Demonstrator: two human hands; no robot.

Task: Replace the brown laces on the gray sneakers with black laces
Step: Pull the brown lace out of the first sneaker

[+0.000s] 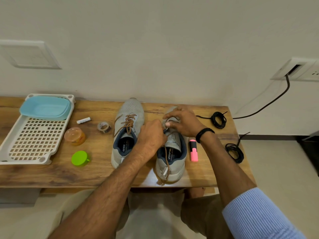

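Two gray sneakers stand side by side on the wooden table [51,173]. The left sneaker [127,131] is still threaded with its brown lace [128,123]. On the right sneaker [172,157] a loose brown lace [166,161] trails down over the opening and heel. My left hand [151,135] pinches this lace at the eyelets. My right hand [183,123] curls over the sneaker's forefoot, thumb and fingers at the lacing. Two coiled black laces lie to the right: the far black lace [218,119] and the near black lace [235,152].
A pink highlighter [193,150] lies right of the right sneaker. Left of the shoes are a tape roll [103,127], a small white tube [83,120], an orange jar [75,136], a green lid [79,158] and a white perforated tray [32,140] holding a blue container [45,107]. A black cable [269,104] hangs from the wall.
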